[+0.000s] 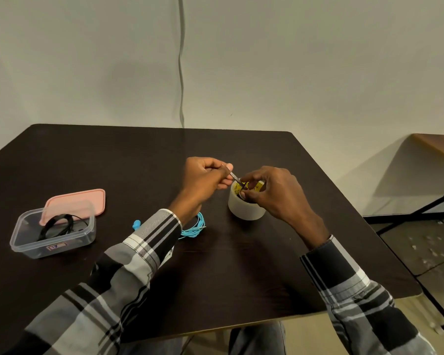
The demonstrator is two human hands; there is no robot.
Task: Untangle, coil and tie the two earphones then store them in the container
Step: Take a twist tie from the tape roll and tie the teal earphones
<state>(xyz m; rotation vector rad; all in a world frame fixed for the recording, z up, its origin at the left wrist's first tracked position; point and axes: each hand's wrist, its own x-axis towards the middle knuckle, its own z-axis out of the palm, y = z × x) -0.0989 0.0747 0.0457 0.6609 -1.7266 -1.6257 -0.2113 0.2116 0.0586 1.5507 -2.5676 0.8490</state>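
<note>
— Dark table against a plain wall. Why the tape roll?

— Likely to bind the blue earphone, coiled at the left wrist. His right hand grips the roll's rim at three o'clock, steadying it; his left hand pinches a thin metal tool, perhaps lifting the tape end.

— Count?

— Two earphones: the black earphone sits in the one container at nine o'clock, one pink lid behind.

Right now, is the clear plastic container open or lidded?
Open. The clear plastic container has no lid on; its pink lid lies behind it on the dark table. A black coiled earphone sits inside.
</note>
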